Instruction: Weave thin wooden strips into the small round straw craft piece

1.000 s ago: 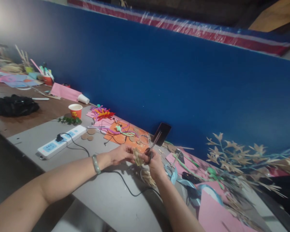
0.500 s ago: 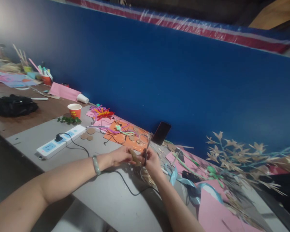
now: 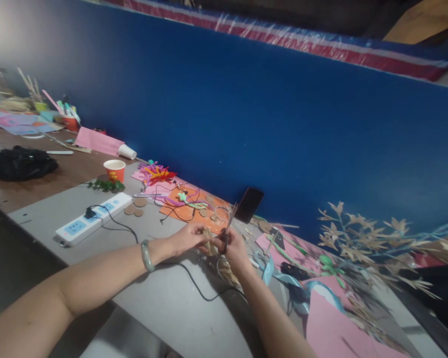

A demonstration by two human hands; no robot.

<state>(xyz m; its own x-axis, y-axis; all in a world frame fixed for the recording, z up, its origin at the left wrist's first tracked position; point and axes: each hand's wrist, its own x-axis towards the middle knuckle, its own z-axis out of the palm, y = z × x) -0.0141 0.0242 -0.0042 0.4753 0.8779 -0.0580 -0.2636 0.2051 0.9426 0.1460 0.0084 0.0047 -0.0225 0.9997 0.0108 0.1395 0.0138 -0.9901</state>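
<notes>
My left hand [image 3: 186, 238] pinches a small tan strip of dried leaf [image 3: 209, 244] above the grey table [image 3: 164, 298]. A green bangle [image 3: 146, 255] circles that wrist. My right hand [image 3: 234, 249] grips a pair of scissors [image 3: 228, 226], whose blades point up and away and look nearly closed beside the strip. The two hands meet just in front of an orange sheet [image 3: 188, 211] strewn with coloured strips and cardboard discs. A black cable [image 3: 197, 286] runs under my hands.
A white power strip [image 3: 93, 218] lies to the left, with a red paper cup [image 3: 114, 170] and green sprig behind it. A dark phone [image 3: 249, 205] leans on the blue partition [image 3: 246, 114]. Dried tan branches [image 3: 362, 233], pink paper [image 3: 328, 328] and blue ribbon lie right. A black cloth [image 3: 18, 163] sits far left.
The scissors' blades swung from tilted right to more upright and closed on the tan strip. Both hands stayed close together, and the left hand's pinch turned the strip slightly.
</notes>
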